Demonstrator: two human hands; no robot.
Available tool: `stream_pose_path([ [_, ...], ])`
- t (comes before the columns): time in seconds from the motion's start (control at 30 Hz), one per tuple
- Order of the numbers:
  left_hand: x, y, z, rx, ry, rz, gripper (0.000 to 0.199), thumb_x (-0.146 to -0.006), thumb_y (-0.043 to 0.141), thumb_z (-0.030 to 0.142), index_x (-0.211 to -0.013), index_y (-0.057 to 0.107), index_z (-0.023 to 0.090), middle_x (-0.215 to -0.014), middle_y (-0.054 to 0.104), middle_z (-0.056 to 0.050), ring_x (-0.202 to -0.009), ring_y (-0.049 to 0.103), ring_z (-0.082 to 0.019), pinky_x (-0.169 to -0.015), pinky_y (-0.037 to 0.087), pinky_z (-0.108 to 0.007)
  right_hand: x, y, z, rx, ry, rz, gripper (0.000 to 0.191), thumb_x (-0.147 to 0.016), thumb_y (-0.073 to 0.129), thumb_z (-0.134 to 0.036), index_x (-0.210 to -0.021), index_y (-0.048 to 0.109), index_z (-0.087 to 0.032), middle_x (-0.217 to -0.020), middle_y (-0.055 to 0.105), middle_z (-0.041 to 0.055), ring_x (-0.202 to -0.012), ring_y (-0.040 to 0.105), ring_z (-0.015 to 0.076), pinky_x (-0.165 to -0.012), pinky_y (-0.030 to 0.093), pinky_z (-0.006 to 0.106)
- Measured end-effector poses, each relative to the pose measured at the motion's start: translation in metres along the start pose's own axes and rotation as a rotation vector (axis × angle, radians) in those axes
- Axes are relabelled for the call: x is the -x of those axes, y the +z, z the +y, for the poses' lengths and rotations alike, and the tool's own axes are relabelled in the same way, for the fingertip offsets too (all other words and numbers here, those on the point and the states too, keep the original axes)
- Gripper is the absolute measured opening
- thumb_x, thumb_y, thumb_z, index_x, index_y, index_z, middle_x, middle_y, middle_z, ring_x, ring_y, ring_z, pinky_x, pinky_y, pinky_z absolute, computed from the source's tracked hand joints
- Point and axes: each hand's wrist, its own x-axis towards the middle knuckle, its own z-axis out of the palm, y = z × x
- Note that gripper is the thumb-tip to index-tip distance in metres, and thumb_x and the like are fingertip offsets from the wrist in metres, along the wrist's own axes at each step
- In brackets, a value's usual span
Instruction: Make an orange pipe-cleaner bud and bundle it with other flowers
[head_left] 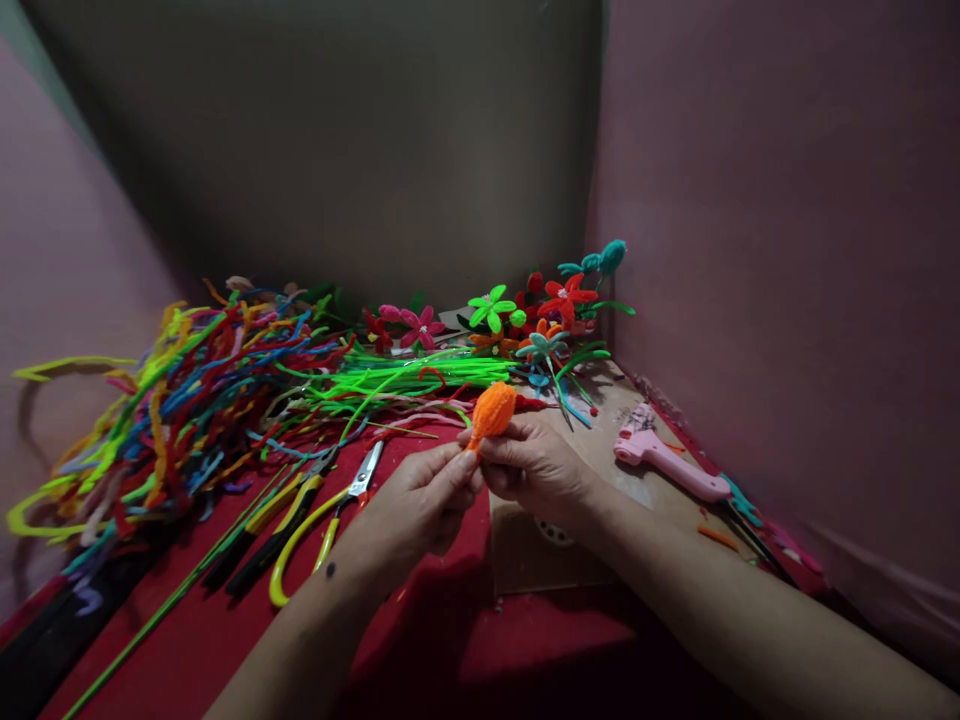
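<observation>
An orange pipe-cleaner flower bud stands upright between my two hands, in the middle of the head view. My left hand pinches the narrow base of the bud from the left. From the right, the fingers of my right hand close on the lower part of the bud. Both hands are held above the red cloth and the near edge of a cardboard sheet. What lies inside the curled fingers is hidden.
Yellow-handled scissors and pliers lie at left, beside a heap of coloured pipe cleaners. Green pipe cleaners and finished flowers are at the back. A pink glue gun rests at right.
</observation>
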Motion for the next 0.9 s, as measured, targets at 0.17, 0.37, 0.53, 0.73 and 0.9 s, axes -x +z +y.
stream_pose_path([
  [0.17, -0.002, 0.004, -0.001, -0.026, 0.015, 0.024, 0.03, -0.081, 0.047, 0.047, -0.071, 0.042, 0.02, -0.05, 0.022, 0.011, -0.038, 0.013, -0.003, -0.036, 0.013, -0.015, -0.001, -0.001, 0.007, 0.024, -0.049, 0.054, 0.019, -0.065, 0.072, -0.03, -0.069, 0.065, -0.013, -0.05, 0.05, -0.0032, -0.043, 0.036, 0.0052, -0.043, 0.018, 0.022],
  [0.37, -0.005, 0.008, -0.005, -0.639, 0.329, 0.311, 0.022, -0.086, 0.041, 0.036, -0.083, 0.052, 0.017, -0.065, 0.053, -0.001, -0.06, 0.053, -0.014, -0.057, 0.046, -0.028, -0.002, 0.003, 0.006, 0.0, -0.097, 0.16, 0.019, -0.062, 0.073, -0.028, -0.061, 0.061, -0.014, -0.048, 0.045, -0.0052, -0.042, 0.032, 0.0048, -0.043, 0.017, 0.022],
  [0.53, -0.019, 0.014, -0.031, -1.203, 0.825, 0.72, 0.035, -0.087, 0.042, 0.019, -0.121, 0.04, 0.011, -0.11, 0.059, -0.016, -0.102, 0.057, -0.023, -0.086, 0.046, -0.037, -0.004, 0.006, 0.01, -0.076, -0.108, 0.287, 0.018, -0.058, 0.076, -0.025, -0.066, 0.065, -0.012, -0.052, 0.05, -0.0044, -0.044, 0.03, 0.0039, -0.043, 0.018, 0.022],
  [0.73, -0.026, 0.014, -0.041, -1.517, 0.934, 0.782, 0.029, -0.087, 0.041, 0.012, -0.114, 0.05, 0.004, -0.095, 0.065, -0.017, -0.09, 0.062, -0.023, -0.077, 0.047, -0.031, -0.007, 0.013, 0.013, -0.198, -0.12, 0.433, 0.019, -0.05, 0.078, -0.02, -0.062, 0.067, -0.012, -0.057, 0.059, -0.0018, -0.051, 0.042, 0.0065, -0.051, 0.031, 0.022],
  [0.9, -0.025, 0.007, -0.035, -1.493, 0.971, 0.764, 0.025, -0.087, 0.044, 0.015, -0.105, 0.059, 0.008, -0.085, 0.068, -0.013, -0.078, 0.064, -0.02, -0.068, 0.047, -0.028, -0.006, 0.014, 0.011, -0.215, -0.109, 0.397, 0.018, -0.049, 0.078, -0.021, -0.058, 0.064, -0.012, -0.056, 0.058, -0.0009, -0.054, 0.045, 0.0087, -0.056, 0.034, 0.024],
])
